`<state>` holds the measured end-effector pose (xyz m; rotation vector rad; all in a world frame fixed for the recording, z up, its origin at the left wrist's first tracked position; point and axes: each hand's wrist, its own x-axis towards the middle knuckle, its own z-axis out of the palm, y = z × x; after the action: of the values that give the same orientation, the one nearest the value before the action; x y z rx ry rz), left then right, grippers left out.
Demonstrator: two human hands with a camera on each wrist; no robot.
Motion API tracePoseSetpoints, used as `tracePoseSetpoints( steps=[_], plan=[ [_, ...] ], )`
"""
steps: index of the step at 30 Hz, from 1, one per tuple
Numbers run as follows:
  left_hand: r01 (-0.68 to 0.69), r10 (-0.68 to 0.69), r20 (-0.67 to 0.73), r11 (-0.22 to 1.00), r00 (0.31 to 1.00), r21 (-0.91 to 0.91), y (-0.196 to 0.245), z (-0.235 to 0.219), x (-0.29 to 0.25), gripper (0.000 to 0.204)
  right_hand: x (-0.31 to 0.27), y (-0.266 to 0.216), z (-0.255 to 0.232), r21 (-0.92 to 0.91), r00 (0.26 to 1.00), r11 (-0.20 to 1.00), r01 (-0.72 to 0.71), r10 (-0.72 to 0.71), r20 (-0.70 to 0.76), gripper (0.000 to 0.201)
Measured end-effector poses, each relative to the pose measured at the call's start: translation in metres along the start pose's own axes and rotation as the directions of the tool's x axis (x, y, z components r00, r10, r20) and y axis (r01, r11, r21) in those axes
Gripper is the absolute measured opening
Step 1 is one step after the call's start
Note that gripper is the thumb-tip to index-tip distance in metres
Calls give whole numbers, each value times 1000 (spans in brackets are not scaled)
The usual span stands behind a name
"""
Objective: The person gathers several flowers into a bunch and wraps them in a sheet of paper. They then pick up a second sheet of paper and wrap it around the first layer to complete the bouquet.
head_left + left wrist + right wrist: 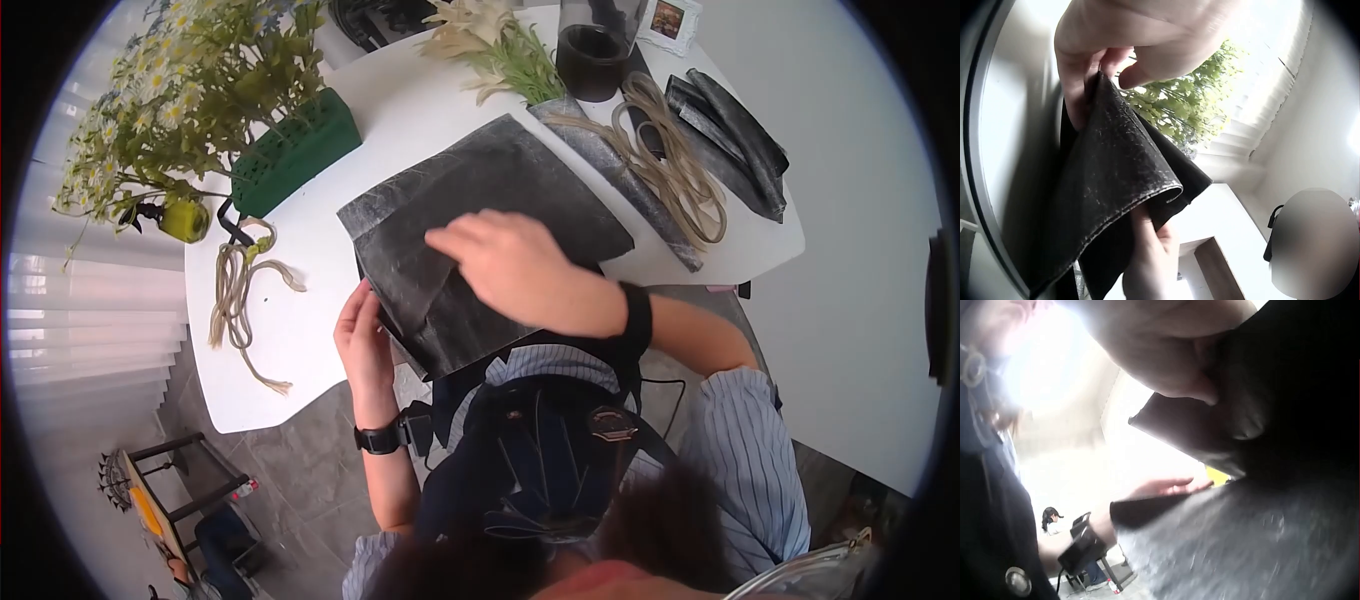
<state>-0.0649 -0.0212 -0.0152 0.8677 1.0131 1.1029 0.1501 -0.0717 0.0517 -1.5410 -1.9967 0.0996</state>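
A creased black sheet (pixel 470 220), scuffed pale at its edges, lies folded over at the front of the white table. My left hand (pixel 362 340) pinches its near left edge between thumb and fingers; in the left wrist view that hand (pixel 1129 44) grips the corner of the black sheet (pixel 1110 169). The right hand (pixel 525 275) is over the middle of the sheet, fingers extended to the left. In the right wrist view the right hand (pixel 1166 350) touches the dark material (pixel 1229 544), its fingertips partly in shadow.
A green planter (pixel 300 150) with daisies and a yellow-green bottle (pixel 185 220) stand at the left, near a rope bundle (pixel 235 290). At the back right are a dark glass vase (pixel 592 65), coiled rope (pixel 665 165), rolled black sheets (pixel 735 140) and a framed picture (pixel 668 22).
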Motion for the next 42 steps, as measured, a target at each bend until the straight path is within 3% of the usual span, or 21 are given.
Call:
tracePoseSetpoints(
  steps=[1,2,4,6,9,12,13,15,16,18,20,22,25,27,28,30,33,36,38,40,42],
  plan=[
    [-36,34,37,997,999,66,-1,-3,-1,29,14,1,-16,-9,998,999,-48,48,42,30],
    [-33,28,43,994,999,103,0,-2,-3,31,27,11,-16,-6,988,999,43,-43,-147,15],
    [-25,21,26,983,999,183,5,4,-6,34,60,11,-46,18,992,996,-86,88,-88,15],
    [-33,30,18,979,999,201,2,2,-6,34,87,23,-51,-19,980,1000,4,-8,-197,17],
    [-33,31,12,984,999,173,0,3,-5,32,102,23,-62,-80,987,995,64,-75,-141,18],
    [34,-34,-3,990,999,136,-1,-1,-6,31,77,10,-44,-57,992,993,105,-108,-59,16],
    [22,-19,-25,987,1000,156,-2,-4,-5,31,61,3,-35,-147,989,979,139,-131,61,17],
    [4,2,-28,981,1000,193,-10,-14,-1,30,28,-11,-30,24,934,991,135,-135,330,34],
    [-3,7,-18,978,1000,211,-13,-14,2,30,10,-10,-23,77,915,985,158,-175,363,40],
    [-19,28,-48,983,998,184,-15,-15,3,31,-16,-4,-16,191,958,964,182,-218,185,33],
    [-17,23,-38,988,999,155,-11,-14,2,30,-26,7,-28,205,991,976,72,-94,97,31],
    [60,-39,-125,984,991,166,-6,-11,2,31,-33,18,-44,187,997,980,-65,74,-39,22],
    [-13,40,-108,971,993,239,2,-6,1,32,-47,69,-53,-32,912,957,-287,263,-314,21],
    [-139,231,-107,830,967,540,10,1,-3,33,-53,98,-60,-215,884,893,-396,307,-353,26],
    [-192,327,-82,719,941,668,13,5,-4,33,-57,109,-62,-282,890,867,-411,314,-332,30],
    [-217,342,-49,694,938,687,20,7,-4,34,-63,127,-63,-412,899,805,-427,330,-288,36],
    [-265,361,22,643,932,719,29,10,-3,32,-63,143,-62,-401,859,772,-493,506,-83,42],
    [-228,198,120,733,973,641,48,34,-1,27,-66,159,-55,-338,875,813,-475,477,-83,42],
    [-230,106,243,790,964,568,55,61,6,24,-63,161,-56,-298,862,815,-497,502,-66,39],
    [-172,-23,362,851,932,496,61,104,14,26,-60,159,-57,-243,822,794,-557,569,-25,36],
    [-78,-144,500,915,854,396,43,145,35,35,-55,151,-63,-174,748,743,-647,662,44,34]
  ],
)
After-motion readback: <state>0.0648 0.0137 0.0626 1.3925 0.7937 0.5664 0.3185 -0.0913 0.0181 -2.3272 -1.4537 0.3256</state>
